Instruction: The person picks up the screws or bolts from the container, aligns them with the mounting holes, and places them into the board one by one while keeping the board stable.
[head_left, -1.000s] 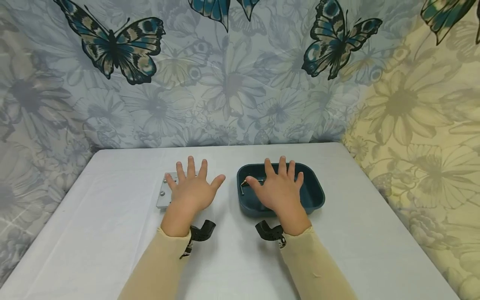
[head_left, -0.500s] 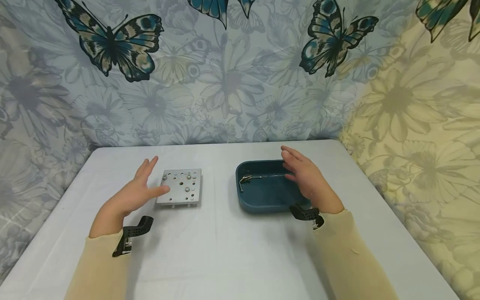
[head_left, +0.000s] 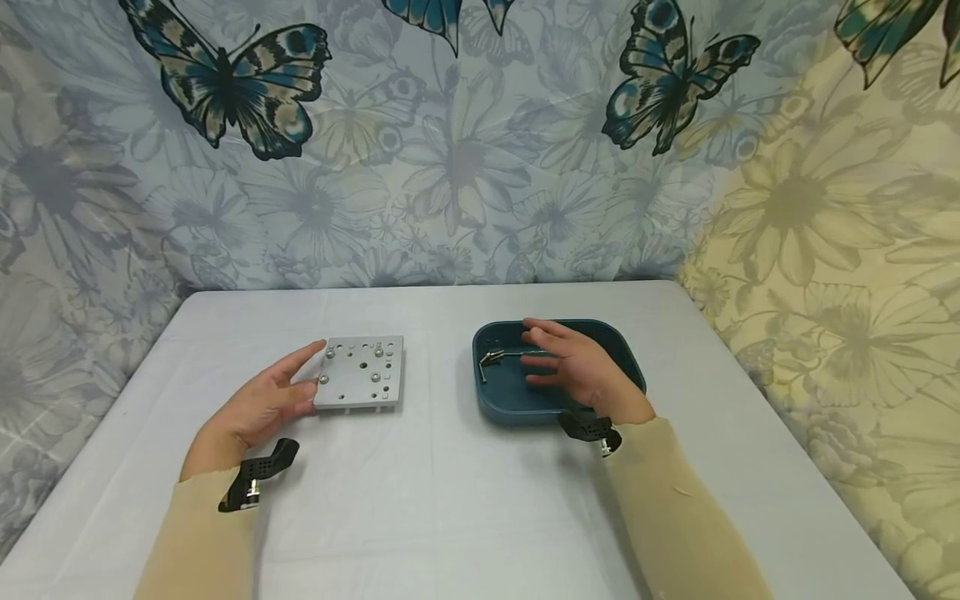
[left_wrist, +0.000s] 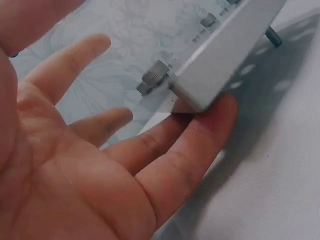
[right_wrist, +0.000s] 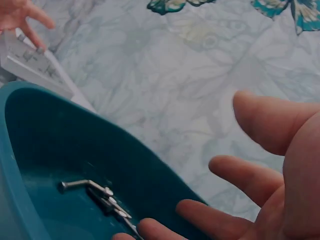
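Note:
My left hand (head_left: pixel 255 408) is at the left edge of a flat silver metal plate (head_left: pixel 358 392) with holes and several socket-head screws. In the left wrist view, two straight fingers (left_wrist: pixel 185 160) touch the lower corner of the plate (left_wrist: pixel 220 60), while the other fingers are spread apart from it. A knurled screw (left_wrist: pixel 155 74) stands up from its top face. My right hand (head_left: pixel 585 371) hovers over the right part of a dark teal tray (head_left: pixel 525 414), fingers loosely extended and holding nothing. Small metal pieces (right_wrist: pixel 75 184), one of them bent, lie in the tray.
A white cloth covers the table (head_left: pixel 435 500), which meets a butterfly-patterned curtain (head_left: pixel 465 208) at the back. The plate and tray stand side by side with a gap between them. Black camera mounts (head_left: pixel 262 471) are worn on both wrists.
Both hands first spread flat over the plate and tray, then moved apart. The left hand has since come to the plate's left edge; the right hand has swung back left over the tray.

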